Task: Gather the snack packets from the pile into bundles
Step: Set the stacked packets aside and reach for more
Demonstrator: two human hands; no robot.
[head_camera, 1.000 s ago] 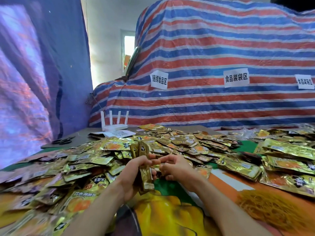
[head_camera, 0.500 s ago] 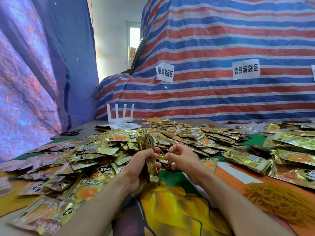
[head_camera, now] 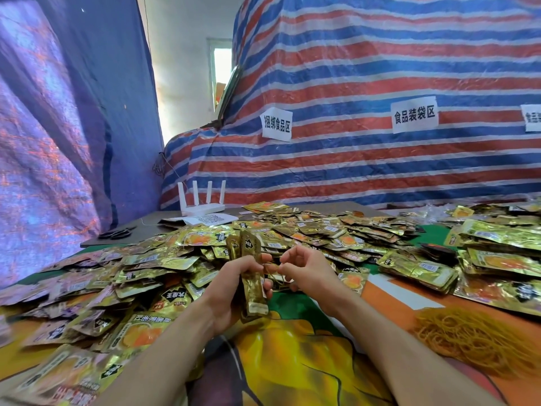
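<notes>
My left hand [head_camera: 234, 285] grips an upright stack of gold snack packets [head_camera: 251, 276] at the table's middle. My right hand [head_camera: 304, 271] is just right of the stack, fingers curled, pinching a thin yellow rubber band [head_camera: 273, 271] stretched toward the stack. A wide pile of loose gold packets [head_camera: 175, 259] covers the table behind and to the left of both hands. Finished bundles [head_camera: 418, 271] lie to the right.
A heap of yellow rubber bands [head_camera: 474, 338] lies at the front right. A white router [head_camera: 202, 203] and black scissors [head_camera: 117, 233] sit at the back left of the table. A striped tarp [head_camera: 380, 156] with paper labels rises behind the table.
The camera view has shifted slightly, so the scene sits lower and further right. Both hands stay together at the stack, and my right hand keeps working the band beside it.
</notes>
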